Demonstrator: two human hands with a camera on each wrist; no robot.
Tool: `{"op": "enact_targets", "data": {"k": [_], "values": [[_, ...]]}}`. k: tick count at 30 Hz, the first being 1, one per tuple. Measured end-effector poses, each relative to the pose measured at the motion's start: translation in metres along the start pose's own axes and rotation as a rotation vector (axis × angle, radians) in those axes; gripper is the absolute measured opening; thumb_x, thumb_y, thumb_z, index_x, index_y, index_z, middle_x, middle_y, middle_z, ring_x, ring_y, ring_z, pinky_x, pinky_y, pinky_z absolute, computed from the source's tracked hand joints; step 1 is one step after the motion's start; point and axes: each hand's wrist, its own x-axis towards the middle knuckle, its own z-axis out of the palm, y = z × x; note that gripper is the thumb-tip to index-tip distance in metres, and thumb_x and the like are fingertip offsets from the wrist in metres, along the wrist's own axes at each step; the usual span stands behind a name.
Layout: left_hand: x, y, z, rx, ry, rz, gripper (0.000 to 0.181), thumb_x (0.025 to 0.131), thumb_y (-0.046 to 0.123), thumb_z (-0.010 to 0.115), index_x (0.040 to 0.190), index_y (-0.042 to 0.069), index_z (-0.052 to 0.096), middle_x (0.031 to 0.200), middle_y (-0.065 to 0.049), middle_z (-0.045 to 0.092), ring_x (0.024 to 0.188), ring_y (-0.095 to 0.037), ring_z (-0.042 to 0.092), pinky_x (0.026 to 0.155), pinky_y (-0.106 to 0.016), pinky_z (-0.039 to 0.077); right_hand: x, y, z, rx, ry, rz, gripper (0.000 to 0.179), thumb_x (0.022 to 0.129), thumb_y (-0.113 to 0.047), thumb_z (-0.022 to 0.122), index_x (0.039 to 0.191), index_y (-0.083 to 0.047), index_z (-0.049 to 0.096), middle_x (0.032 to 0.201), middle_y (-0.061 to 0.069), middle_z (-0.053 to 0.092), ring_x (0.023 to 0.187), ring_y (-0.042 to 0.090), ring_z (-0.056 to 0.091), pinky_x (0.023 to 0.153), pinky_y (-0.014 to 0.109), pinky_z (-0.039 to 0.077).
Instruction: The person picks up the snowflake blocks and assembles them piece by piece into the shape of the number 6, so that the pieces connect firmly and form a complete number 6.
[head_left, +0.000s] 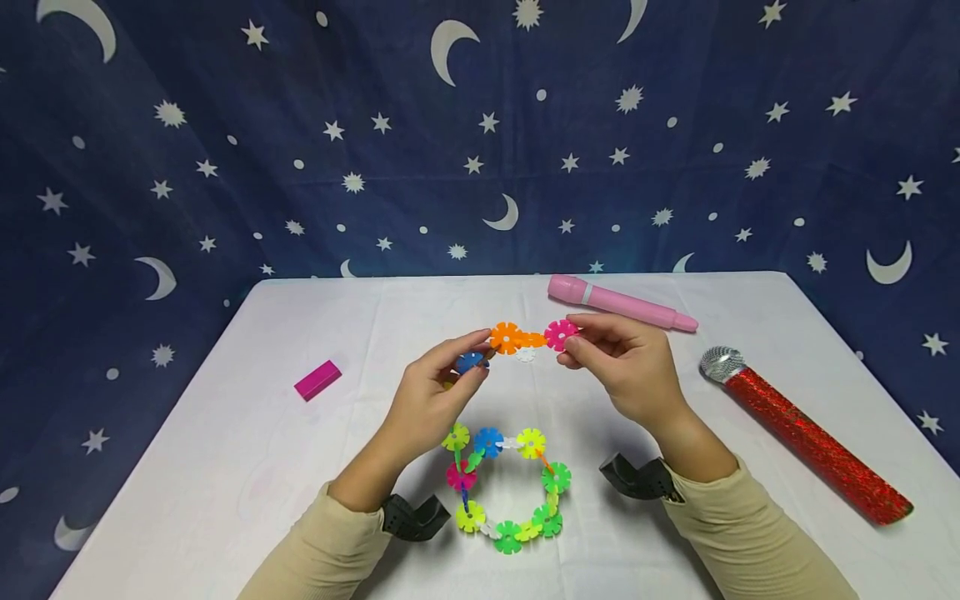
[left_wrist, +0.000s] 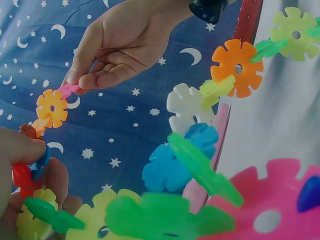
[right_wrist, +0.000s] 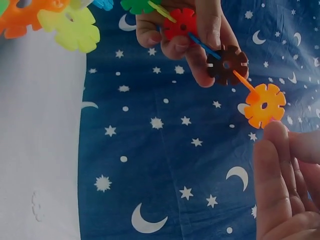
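My left hand [head_left: 435, 396] grips a chain of notched plastic flower discs, its fingers about a brown disc [right_wrist: 227, 65] and a blue disc [head_left: 470, 362]. Past those fingers, the chain's end runs to the right through an orange disc [head_left: 506, 338] and another orange disc [head_left: 533, 340]. At that end my right hand [head_left: 630, 371] pinches a pink disc [head_left: 559, 335] between thumb and fingers. From the left hand, a red disc [right_wrist: 180, 26] and more pieces lead down to a many-coloured loop of joined discs [head_left: 508, 537] below the hands.
A loose white disc [head_left: 525, 356] lies on the white table behind the raised chain. To the left is a magenta block [head_left: 318, 381]. A pink toy microphone [head_left: 622, 303] lies at the back, and a red glittery microphone [head_left: 817, 446] at the right.
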Motion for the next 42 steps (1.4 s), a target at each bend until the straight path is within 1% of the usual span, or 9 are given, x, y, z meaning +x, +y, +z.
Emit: {"op": "enact_targets", "data": {"k": [6,17,22,25,28,32,34,38,42], "values": [[0.0,0.002,0.0,0.013,0.003,0.014,0.04,0.094,-0.001,0.066,0.134,0.002,0.063,0.116,-0.01,0.071,0.103,-0.021,0.068,0.075,-0.029,0.056,-0.002,-0.001,0.004,-0.034,0.006,-0.007,0.026,0.083,0.022,0.064,0.109,0.018,0.065,0.082,-0.001,0.072,0.069,0.01,0.072,0.07,0.025,0.058],[-0.001,0.004,0.001,-0.023,0.007,0.026,0.038,0.092,-0.005,0.066,0.13,-0.002,0.065,0.113,-0.012,0.071,0.102,-0.025,0.069,0.076,-0.031,0.057,-0.005,0.004,0.013,0.074,0.033,-0.039,0.025,0.081,0.026,0.062,0.106,0.022,0.061,0.079,0.007,0.07,0.067,0.01,0.071,0.067,0.028,0.058],[0.0,0.002,0.001,-0.002,0.015,-0.016,0.039,0.093,-0.002,0.066,0.132,0.002,0.063,0.114,-0.012,0.072,0.098,-0.023,0.07,0.075,-0.029,0.056,-0.003,0.007,0.012,0.063,0.001,-0.023,0.028,0.083,0.023,0.063,0.111,0.022,0.06,0.085,0.01,0.071,0.071,0.011,0.071,0.069,0.028,0.058],[0.002,0.0,0.0,-0.008,0.035,-0.064,0.039,0.094,0.0,0.065,0.132,0.004,0.062,0.115,-0.012,0.071,0.098,-0.023,0.069,0.073,-0.027,0.055,0.0,0.013,0.01,-0.011,-0.032,0.027,0.04,0.082,0.02,0.068,0.121,0.019,0.059,0.095,0.016,0.07,0.079,0.013,0.071,0.074,0.027,0.058],[0.003,0.0,-0.002,-0.031,0.059,-0.104,0.038,0.094,0.0,0.064,0.132,0.005,0.063,0.117,-0.013,0.069,0.099,-0.025,0.068,0.073,-0.025,0.055,0.004,0.027,0.005,-0.164,-0.096,0.137,0.045,0.084,0.01,0.072,0.126,0.012,0.059,0.109,0.021,0.068,0.095,0.02,0.069,0.082,0.029,0.056],[0.004,-0.003,-0.005,-0.062,0.072,-0.133,0.038,0.094,-0.002,0.063,0.132,0.003,0.062,0.118,-0.015,0.068,0.1,-0.027,0.068,0.075,-0.025,0.056,0.008,0.056,0.001,-0.445,-0.263,0.308,0.042,0.092,-0.017,0.072,0.13,0.001,0.062,0.127,0.017,0.064,0.116,0.036,0.061,0.099,0.044,0.049],[0.005,-0.004,-0.006,-0.078,0.071,-0.141,0.038,0.094,-0.003,0.062,0.132,0.002,0.062,0.118,-0.016,0.068,0.101,-0.029,0.067,0.077,-0.026,0.056,0.008,0.069,0.0,-0.544,-0.352,0.356,0.047,0.094,-0.025,0.07,0.133,-0.002,0.061,0.134,0.015,0.061,0.123,0.039,0.056,0.104,0.053,0.042],[0.006,-0.004,-0.005,-0.093,0.064,-0.153,0.038,0.095,-0.002,0.062,0.133,0.002,0.061,0.119,-0.016,0.067,0.102,-0.029,0.067,0.079,-0.027,0.056,0.009,0.084,-0.003,-0.61,-0.468,0.373,0.054,0.094,-0.027,0.069,0.139,-0.001,0.056,0.14,0.016,0.056,0.129,0.039,0.051,0.108,0.056,0.036],[0.007,-0.005,-0.005,-0.09,0.062,-0.162,0.038,0.095,-0.002,0.062,0.133,0.002,0.061,0.119,-0.016,0.067,0.102,-0.03,0.067,0.08,-0.028,0.056,0.013,0.094,-0.002,-0.648,-0.528,0.347,0.057,0.093,-0.024,0.07,0.14,0.003,0.053,0.14,0.018,0.056,0.131,0.038,0.049,0.11,0.054,0.034]]}}
